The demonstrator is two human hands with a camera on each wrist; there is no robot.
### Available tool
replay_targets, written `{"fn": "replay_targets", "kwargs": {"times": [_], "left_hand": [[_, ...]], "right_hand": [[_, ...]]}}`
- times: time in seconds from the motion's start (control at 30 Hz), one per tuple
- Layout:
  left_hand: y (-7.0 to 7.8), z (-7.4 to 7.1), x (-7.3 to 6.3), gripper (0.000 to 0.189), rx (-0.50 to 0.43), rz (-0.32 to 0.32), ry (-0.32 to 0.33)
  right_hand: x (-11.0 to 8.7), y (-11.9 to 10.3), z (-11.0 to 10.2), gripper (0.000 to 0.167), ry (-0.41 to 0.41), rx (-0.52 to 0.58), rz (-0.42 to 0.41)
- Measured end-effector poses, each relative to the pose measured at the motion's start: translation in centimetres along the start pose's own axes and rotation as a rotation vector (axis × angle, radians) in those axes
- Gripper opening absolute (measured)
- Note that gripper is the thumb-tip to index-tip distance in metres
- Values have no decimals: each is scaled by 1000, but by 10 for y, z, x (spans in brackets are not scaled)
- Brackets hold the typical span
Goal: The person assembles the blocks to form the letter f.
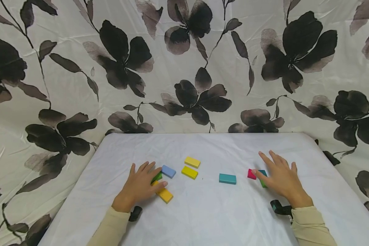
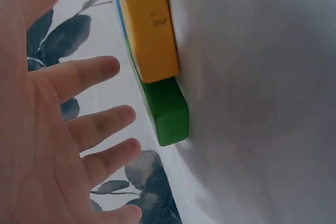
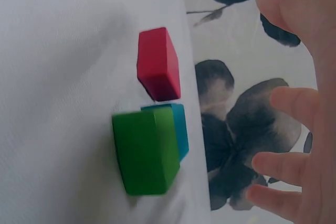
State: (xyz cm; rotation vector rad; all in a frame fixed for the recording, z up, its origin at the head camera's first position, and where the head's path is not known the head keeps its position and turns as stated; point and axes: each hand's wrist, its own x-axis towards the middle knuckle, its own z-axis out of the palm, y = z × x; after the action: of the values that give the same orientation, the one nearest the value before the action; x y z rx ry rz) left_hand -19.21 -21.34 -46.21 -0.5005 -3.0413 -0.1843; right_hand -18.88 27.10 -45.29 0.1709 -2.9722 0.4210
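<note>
My left hand (image 1: 140,184), fingers spread, hovers over a green block (image 1: 157,177) and an orange-yellow block (image 1: 164,195) at the left of the table. In the left wrist view the orange block (image 2: 149,30) overlaps the green block (image 2: 168,111), and the fingers stand apart from both. My right hand (image 1: 281,177) is spread above a red block (image 1: 251,174), a green block (image 1: 263,183) and a teal block (image 1: 262,172). The right wrist view shows the red block (image 3: 158,64) beside the green block (image 3: 144,153), with the teal block (image 3: 181,129) behind; nothing is held.
Between the hands lie a blue block (image 1: 168,171), two yellow blocks, one farther (image 1: 192,162) and one nearer (image 1: 189,172), and a teal block (image 1: 227,179). All are on the white-covered table (image 1: 200,218). A floral cloth (image 1: 160,78) hangs behind. Black wrist devices show below both hands.
</note>
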Motion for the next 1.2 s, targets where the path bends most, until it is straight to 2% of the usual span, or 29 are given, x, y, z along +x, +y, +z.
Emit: {"fn": "replay_targets", "kwargs": {"times": [0.17,0.5,0.73,0.97,1.2], "left_hand": [[2,4,-3,66,-6,39,21],[11,5,-10,50,-66,67,61],[15,7,-12,47,-96,68,64],[16,10,-13,43,-126,72,91],[18,11,-14,41,-128,49,96]], "right_hand": [[-1,-3,6,85,0,38,-18],[-1,-13,21,82,-18,106,-12],[-2,-16,28,70,1,129,-59],[-2,-17,31,66,-1,147,-47],[-3,-13,34,65,-13,143,-35]]}}
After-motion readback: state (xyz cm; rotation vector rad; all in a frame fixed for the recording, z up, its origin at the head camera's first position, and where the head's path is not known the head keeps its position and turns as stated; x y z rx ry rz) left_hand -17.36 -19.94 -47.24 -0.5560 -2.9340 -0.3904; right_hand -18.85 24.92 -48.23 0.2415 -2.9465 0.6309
